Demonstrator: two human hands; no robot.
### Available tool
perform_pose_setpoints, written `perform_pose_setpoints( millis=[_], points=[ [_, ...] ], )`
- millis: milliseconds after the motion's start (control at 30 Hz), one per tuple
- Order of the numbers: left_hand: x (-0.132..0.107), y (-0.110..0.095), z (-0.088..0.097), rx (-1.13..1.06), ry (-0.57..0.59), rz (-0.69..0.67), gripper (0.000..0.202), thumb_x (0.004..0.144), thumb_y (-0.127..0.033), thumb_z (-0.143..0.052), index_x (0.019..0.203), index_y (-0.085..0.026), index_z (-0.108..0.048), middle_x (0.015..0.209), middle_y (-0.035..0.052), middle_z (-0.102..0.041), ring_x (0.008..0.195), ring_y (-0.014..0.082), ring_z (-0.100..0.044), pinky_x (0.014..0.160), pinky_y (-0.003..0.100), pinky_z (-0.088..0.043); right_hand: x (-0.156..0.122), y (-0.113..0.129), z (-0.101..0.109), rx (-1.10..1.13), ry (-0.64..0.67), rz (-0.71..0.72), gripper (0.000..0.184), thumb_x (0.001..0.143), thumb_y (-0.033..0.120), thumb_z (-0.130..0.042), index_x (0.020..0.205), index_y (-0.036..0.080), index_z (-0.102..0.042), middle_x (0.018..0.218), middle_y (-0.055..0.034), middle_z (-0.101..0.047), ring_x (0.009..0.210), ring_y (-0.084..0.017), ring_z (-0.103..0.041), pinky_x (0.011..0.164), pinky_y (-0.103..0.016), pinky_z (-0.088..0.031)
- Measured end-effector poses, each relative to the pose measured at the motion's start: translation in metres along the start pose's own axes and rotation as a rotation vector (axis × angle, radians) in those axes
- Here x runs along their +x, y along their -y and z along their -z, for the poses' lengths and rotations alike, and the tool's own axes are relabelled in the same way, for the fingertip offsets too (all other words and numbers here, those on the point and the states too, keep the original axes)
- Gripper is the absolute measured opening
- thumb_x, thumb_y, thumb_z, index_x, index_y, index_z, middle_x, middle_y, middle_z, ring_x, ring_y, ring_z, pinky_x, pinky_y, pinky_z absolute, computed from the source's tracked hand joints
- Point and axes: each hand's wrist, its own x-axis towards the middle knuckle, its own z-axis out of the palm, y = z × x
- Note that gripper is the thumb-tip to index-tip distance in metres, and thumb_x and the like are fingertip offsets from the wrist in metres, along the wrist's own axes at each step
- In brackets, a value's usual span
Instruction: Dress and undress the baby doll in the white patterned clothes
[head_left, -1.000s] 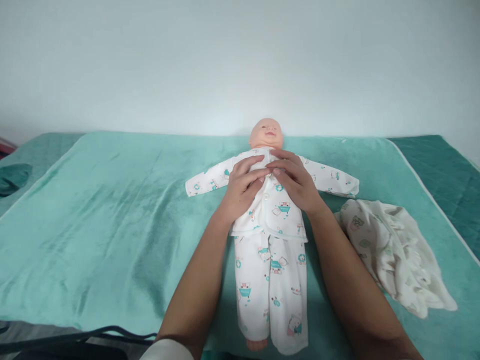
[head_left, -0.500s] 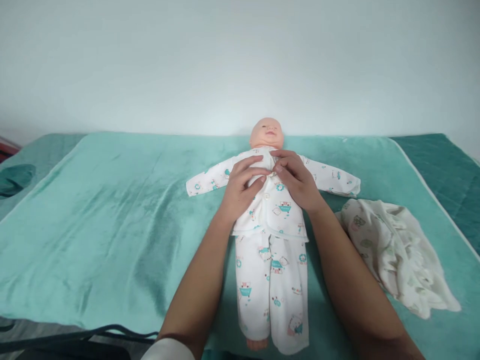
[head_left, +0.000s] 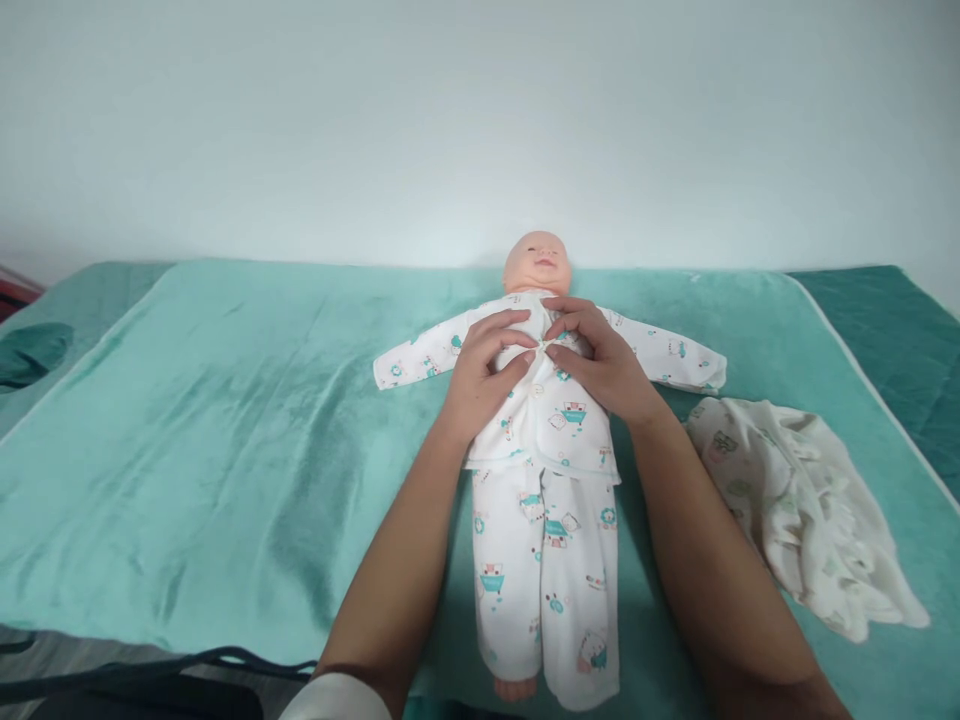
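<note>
A baby doll (head_left: 536, 262) lies on its back on a teal blanket (head_left: 225, 420), arms spread, dressed in a white printed top (head_left: 559, 415) and matching trousers (head_left: 547, 590). My left hand (head_left: 484, 375) and my right hand (head_left: 600, 360) rest on the doll's chest, fingertips meeting at the top's front opening just below the neck. Both hands pinch the fabric there with thumb and fingers. One bare doll foot shows at the trouser hem near the bottom edge.
A crumpled white printed garment (head_left: 799, 510) lies on the blanket to the right of the doll. A darker green quilted cover (head_left: 892, 340) shows at the far right and left. A black cable (head_left: 150, 670) runs along the near left edge. A pale wall stands behind.
My fingertips have drawn closer together at the doll's upper chest and now pinch the top's front edges. The view shifted slightly; the doll has not moved.
</note>
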Motion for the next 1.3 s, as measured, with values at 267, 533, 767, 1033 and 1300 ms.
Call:
perform_pose_setpoints(
  millis=[267,533,767,1033,1300],
  points=[
    [0.0,0.001,0.001,0.027,0.025,0.007,0.015,0.093,-0.026,-0.067,0.106,-0.03,-0.074,0.139,0.0025,-0.065,0.135,0.0225,-0.056,0.118,0.047,-0.043,0.001,0.006,0.0,-0.009,-0.012,0.003,0.009,0.085,0.022,-0.066,0.092,0.028,-0.064,0.14,-0.003,-0.058,0.142,-0.028,-0.046,0.122,-0.053,-0.031],
    [-0.001,0.003,0.0,-0.049,0.016,-0.017,0.019,0.094,-0.03,-0.068,0.113,-0.031,-0.072,0.14,0.0036,-0.064,0.137,0.0225,-0.055,0.12,0.05,-0.041,0.001,0.001,-0.004,0.092,-0.071,0.028,0.003,0.089,0.028,-0.067,0.092,0.028,-0.065,0.137,-0.003,-0.061,0.137,-0.026,-0.052,0.122,-0.051,-0.033],
    [0.003,-0.004,0.027,-0.039,0.385,-0.026,0.018,0.093,-0.041,-0.068,0.084,-0.026,-0.071,0.161,-0.0001,-0.047,0.156,0.0286,-0.031,0.127,0.058,-0.03,0.0,0.004,-0.005,0.093,-0.088,0.059,0.007,0.093,0.036,-0.067,0.095,0.029,-0.069,0.138,-0.0024,-0.06,0.137,-0.025,-0.051,0.122,-0.051,-0.035],
    [0.002,-0.008,0.031,-0.022,0.435,0.012,0.014,0.086,-0.04,-0.076,0.083,-0.027,-0.071,0.166,-0.0048,-0.038,0.159,0.033,-0.023,0.116,0.062,-0.045,-0.002,0.012,-0.003,-0.091,0.012,0.103,0.015,0.094,0.043,-0.067,0.107,0.035,-0.07,0.146,-0.0011,-0.056,0.144,-0.027,-0.045,0.125,-0.054,-0.033],
    [0.003,-0.006,0.032,-0.035,0.439,0.02,0.013,0.084,-0.036,-0.079,0.08,-0.026,-0.072,0.165,-0.0043,-0.041,0.158,0.0334,-0.026,0.112,0.058,-0.051,0.0,0.019,0.013,-0.013,0.27,0.058,0.043,0.081,0.047,-0.083,0.121,0.04,-0.069,0.16,0.0039,-0.043,0.154,-0.029,-0.032,0.129,-0.056,-0.027]
  ],
)
